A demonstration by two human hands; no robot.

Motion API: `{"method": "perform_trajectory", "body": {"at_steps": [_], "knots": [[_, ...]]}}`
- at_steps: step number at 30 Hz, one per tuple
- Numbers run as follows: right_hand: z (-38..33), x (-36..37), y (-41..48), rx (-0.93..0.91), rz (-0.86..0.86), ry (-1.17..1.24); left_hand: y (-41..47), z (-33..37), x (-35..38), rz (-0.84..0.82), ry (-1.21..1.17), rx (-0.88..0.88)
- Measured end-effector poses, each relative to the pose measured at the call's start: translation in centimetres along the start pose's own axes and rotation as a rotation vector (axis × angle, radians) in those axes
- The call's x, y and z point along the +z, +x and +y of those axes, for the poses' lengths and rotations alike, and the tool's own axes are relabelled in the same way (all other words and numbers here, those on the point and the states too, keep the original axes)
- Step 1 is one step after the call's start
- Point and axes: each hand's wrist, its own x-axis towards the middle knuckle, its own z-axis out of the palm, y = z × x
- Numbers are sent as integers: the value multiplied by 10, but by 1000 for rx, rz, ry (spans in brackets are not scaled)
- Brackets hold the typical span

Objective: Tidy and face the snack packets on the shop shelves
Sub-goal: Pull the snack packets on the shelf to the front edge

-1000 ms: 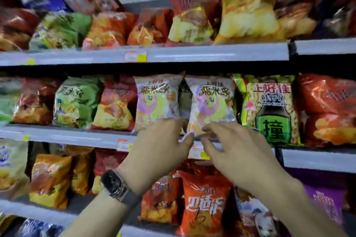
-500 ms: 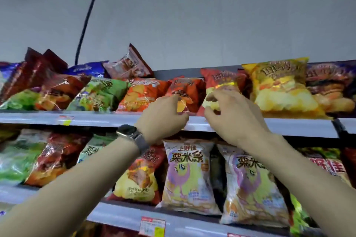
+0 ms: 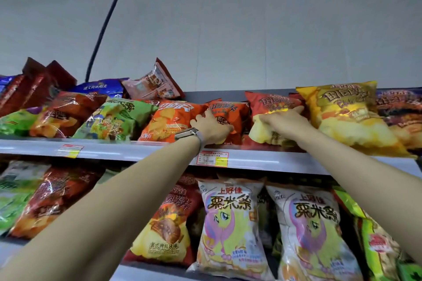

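Observation:
The top shelf (image 3: 141, 151) carries a row of leaning snack packets. My left hand (image 3: 212, 129), with a watch on its wrist, holds the left side of a dark orange crisp packet (image 3: 235, 113), fingers at the seam with the bright orange packet (image 3: 170, 121) beside it. My right hand (image 3: 285, 121) lies stretched across a red packet (image 3: 270, 102) with yellow crisps pictured on it, fingertips reaching its right edge next to a large yellow packet (image 3: 347, 116).
Green (image 3: 112, 118), dark red (image 3: 66, 112) and blue (image 3: 100, 88) packets fill the top shelf's left side. The shelf below holds two pale cartoon-pony packets (image 3: 230, 223) and a red-yellow packet (image 3: 169, 223). A black cable (image 3: 107, 20) runs up the wall.
Both hands have risen from the middle shelf's pale packets to the top shelf, then moved onto the orange and red packets. The view has tilted upward.

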Motion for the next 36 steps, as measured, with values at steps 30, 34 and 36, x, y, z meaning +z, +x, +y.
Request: {"method": "perform_trajectory", "body": {"at_steps": [30, 34, 36], "knots": [[-30, -48, -18, -386, 653, 584, 57, -1, -82, 67, -783, 25], [-49, -17, -12, -369, 526, 465, 51, -14, -131, 232, -806, 93], [-59, 10, -10, -353, 398, 399, 42, -21, -142, 308, -770, 111]]}}
